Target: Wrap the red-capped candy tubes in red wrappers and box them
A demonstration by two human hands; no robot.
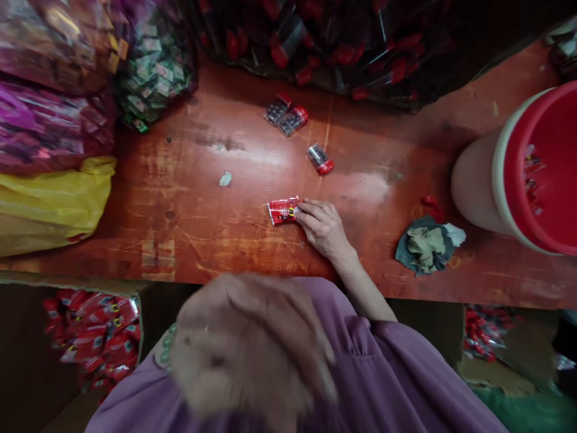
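A small flat red packet [281, 211] with a yellow and black print lies on the wooden table. My right hand [323, 224] pinches its right end between thumb and fingers. My left hand [252, 343] is raised close to the camera in front of the purple clothing, with a green bead bracelet [167, 344] at its wrist. Motion smears its fingers, and whether anything is in them cannot be seen. Beyond the packet lie three small clear containers with red caps and dark contents: a pair [292, 121] touching, and one [320, 159] apart.
A dark-looking box of red-capped containers [288, 48] stands at the back. Filled plastic bags [155, 72] and a yellow bag [54, 198] line the left. A bucket with a red basin [545, 168] and a crumpled cloth [426, 243] are right. Cardboard boxes [142, 325] flank the lap.
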